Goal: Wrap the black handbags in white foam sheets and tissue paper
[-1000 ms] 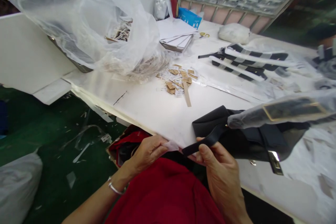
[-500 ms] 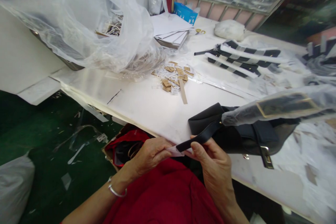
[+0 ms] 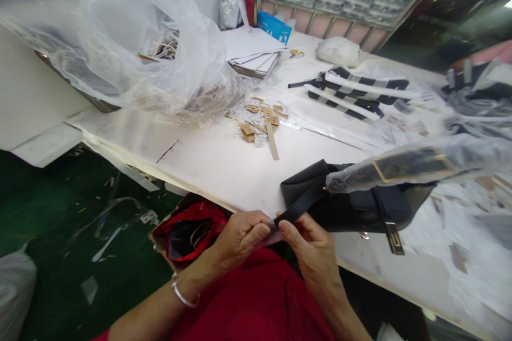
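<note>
A black handbag [image 3: 342, 210] lies at the table's front edge, its upper part covered by a long piece wrapped in translucent film [image 3: 472, 154]. My right hand [image 3: 316, 248] pinches the bag's black strap [image 3: 304, 203] close to its free end. Beside that end, my left hand [image 3: 245, 234] is closed on a thin, translucent pinkish plastic piece [image 3: 272, 235]. Both hands are close together just off the table edge. Whether the plastic goes around the strap or only touches it, I cannot tell. A gold-coloured clasp [image 3: 394, 237] hangs at the bag's front.
Brown tags [image 3: 260, 122] lie in a loose pile on the white table [image 3: 224, 170]. A large clear plastic bag [image 3: 160, 80] stands at the left. Behind are paper sheets [image 3: 252, 45], scissors [image 3: 296, 53] and checked straps [image 3: 352, 90]. Below the edge sits a red bag [image 3: 192, 232].
My left hand has come closer to my right, and less of the strap end and plastic shows between them. The whole view has shifted slightly.
</note>
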`<state>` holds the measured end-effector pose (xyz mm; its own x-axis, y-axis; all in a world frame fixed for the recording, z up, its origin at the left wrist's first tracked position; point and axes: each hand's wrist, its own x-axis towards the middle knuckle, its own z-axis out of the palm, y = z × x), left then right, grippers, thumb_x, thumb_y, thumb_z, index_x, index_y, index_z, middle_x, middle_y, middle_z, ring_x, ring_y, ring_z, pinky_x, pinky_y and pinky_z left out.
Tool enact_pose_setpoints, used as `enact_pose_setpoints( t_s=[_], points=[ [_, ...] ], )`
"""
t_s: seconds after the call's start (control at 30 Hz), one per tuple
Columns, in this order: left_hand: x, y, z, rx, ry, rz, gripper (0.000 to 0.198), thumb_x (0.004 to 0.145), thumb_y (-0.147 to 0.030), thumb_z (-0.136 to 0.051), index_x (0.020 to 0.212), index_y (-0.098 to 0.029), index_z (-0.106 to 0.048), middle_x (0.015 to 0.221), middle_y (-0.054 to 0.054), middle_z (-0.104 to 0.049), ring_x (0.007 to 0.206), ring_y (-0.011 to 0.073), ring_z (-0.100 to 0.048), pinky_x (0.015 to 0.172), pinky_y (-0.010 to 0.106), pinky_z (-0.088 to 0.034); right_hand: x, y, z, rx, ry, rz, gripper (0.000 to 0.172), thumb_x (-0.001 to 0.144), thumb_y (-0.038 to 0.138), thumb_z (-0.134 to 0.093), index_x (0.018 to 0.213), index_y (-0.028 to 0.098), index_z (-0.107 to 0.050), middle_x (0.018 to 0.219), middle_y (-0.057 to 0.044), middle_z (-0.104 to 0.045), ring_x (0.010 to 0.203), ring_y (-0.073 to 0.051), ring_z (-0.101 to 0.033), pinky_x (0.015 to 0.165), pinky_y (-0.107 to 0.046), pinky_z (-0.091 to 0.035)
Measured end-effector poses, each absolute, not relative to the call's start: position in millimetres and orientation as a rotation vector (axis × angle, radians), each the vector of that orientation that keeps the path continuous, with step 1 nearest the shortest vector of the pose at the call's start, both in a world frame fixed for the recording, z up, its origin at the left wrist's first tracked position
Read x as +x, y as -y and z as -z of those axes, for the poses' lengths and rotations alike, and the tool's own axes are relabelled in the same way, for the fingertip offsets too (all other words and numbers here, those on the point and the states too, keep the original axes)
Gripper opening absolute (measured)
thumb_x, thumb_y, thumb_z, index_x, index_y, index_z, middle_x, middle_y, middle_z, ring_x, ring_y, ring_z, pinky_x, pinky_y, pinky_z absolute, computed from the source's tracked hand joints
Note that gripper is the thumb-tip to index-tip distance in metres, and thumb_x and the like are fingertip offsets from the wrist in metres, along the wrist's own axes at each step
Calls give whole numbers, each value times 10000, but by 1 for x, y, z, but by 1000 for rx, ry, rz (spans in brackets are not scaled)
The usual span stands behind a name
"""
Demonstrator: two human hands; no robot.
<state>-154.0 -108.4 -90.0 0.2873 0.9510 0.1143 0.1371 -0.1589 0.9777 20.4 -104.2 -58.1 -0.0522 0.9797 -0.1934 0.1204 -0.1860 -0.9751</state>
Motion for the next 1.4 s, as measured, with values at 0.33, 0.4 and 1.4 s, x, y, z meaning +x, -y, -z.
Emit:
enact_pose_setpoints(
  t_s=[0.33, 0.4, 1.4],
  points=[
    [-127, 79, 76, 1308, -1085, -1024, 534, 990, -586, -320, 740, -168, -539, 683, -17, -469, 648, 127, -419, 611, 249, -354, 38, 101, 51, -1381, 1107, -1466, 430, 751, 547, -753, 1017, 210, -723, 983, -77, -746, 888, -238, -692, 829, -353, -564],
    [-125, 73, 76, 1284, -1100, -1040, 523, 1002, -561, -295, 736, -172, -521, 682, -16, -461, 645, 128, -407, 617, 256, -354, 44, 103, 54, -1450, 1113, -1432, 431, 755, 560, -744, 1002, 207, -737, 941, -77, -748, 820, -221, -690, 767, -323, -570],
    [-110, 43, 62, 1349, -895, -709, 524, 919, -655, -403, 738, -174, -498, 636, -34, -474, 555, 100, -387, 513, 222, -313, 47, 95, 40, -1496, 1082, -1238, 499, 779, 649, -661, 704, 156, -665, 608, -33, -649, 526, -149, -605, 510, -247, -526]
  ],
)
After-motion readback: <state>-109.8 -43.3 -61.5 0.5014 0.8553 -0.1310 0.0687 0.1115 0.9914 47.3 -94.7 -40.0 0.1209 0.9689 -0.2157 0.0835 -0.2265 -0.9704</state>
